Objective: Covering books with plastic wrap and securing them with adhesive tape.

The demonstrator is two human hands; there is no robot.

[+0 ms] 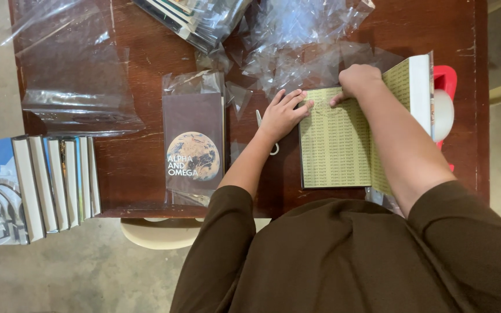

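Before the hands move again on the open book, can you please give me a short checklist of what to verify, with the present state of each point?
1. Open book lies flat on the table, patterned endpaper up: ok.
2. Left hand presses the inner left edge of the book: ok.
3. Right hand is closed on the top edge near the fold; what it pinches: cannot tell.
4. Scissors lie within reach, partly under the left hand: ok.
5. Tape dispenser stands right of the book, mostly hidden by it; tape ready: cannot tell.
6. Loose clear plastic scraps crowd the table just above the book: not ok.
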